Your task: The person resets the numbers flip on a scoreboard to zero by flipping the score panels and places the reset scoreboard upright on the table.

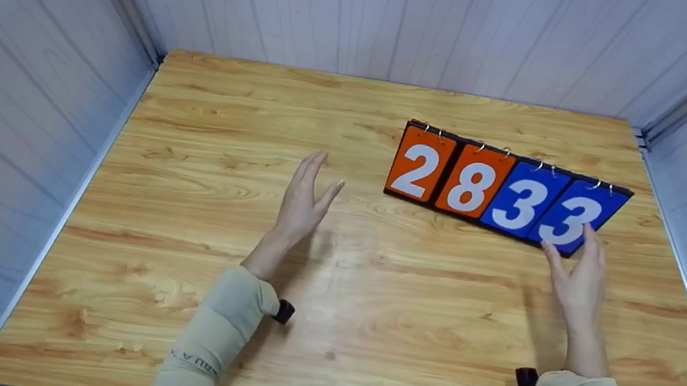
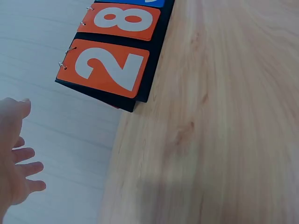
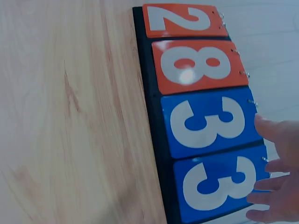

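- Wooden table (image 1: 193, 135) filling most of the head view, walled by pale panelled walls (image 1: 16, 81) at left, top and right.
- Standing upper right of centre in the head view: flip scoreboard (image 1: 504, 188) with a black base, angled so that its left end sits higher in the frame than its right.
- Showing four cards hung on small metal rings: orange 2 (image 1: 420, 165), orange 8 (image 1: 474, 181), then a blue 3 (image 1: 528, 199) and a second blue 3 (image 1: 577, 213) at the far right.
- Right hand (image 1: 579, 274) at the lower right end of the scoreboard, fingers straight and spread, gripping nothing; fingertips (image 3: 264, 184) over the edge of the rightmost blue card, contact too close to call.
- Same hand seen at the lower right of the right wrist view, beside both blue cards.
- Left hand (image 1: 303, 201) left of centre in the head view, flat and upright with fingers extended, holding nothing, clearly apart from the scoreboard's orange end.
- Seen again at the lower left of the left wrist view, fingers (image 2: 28, 168) loosely spread, orange cards in the upper left.
- Beige sleeves (image 1: 221, 335) covering both forearms along the bottom edge.
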